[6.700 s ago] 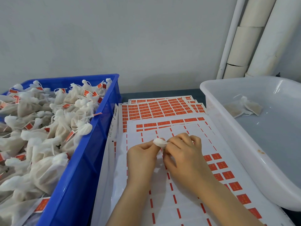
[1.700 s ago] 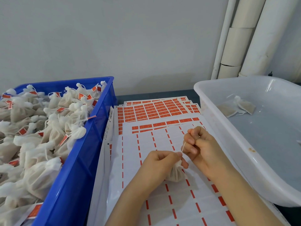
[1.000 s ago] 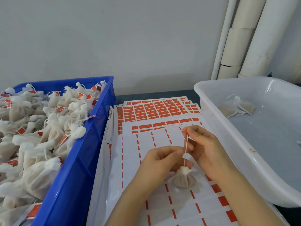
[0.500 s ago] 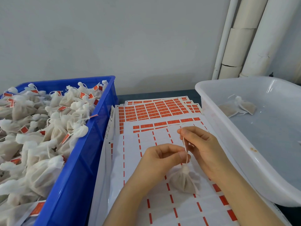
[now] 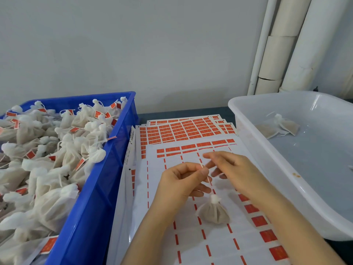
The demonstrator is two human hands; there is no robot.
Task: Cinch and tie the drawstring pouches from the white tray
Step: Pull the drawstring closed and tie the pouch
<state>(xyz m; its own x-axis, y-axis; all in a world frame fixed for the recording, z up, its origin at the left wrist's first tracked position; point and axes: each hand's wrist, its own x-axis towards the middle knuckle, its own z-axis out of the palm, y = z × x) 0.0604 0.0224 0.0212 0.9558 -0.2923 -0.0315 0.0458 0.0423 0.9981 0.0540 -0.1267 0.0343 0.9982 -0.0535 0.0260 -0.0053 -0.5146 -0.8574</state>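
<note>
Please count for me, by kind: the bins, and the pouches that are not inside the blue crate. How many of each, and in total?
Blue crate: 1
White tray: 1
Pouch on the string that the left hand pinches: 1
Pouches in the white tray, plainly seen: 2
Total: 5

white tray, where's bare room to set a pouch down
The white tray is mostly bare from the two pouches at its far end to its near wall. The label sheets by the back wall are free. The blue crate is heaped full.

Blue crate (image 5: 99,197), white tray (image 5: 254,131), beige pouch (image 5: 214,213), orange-labelled sheets (image 5: 183,131).
</note>
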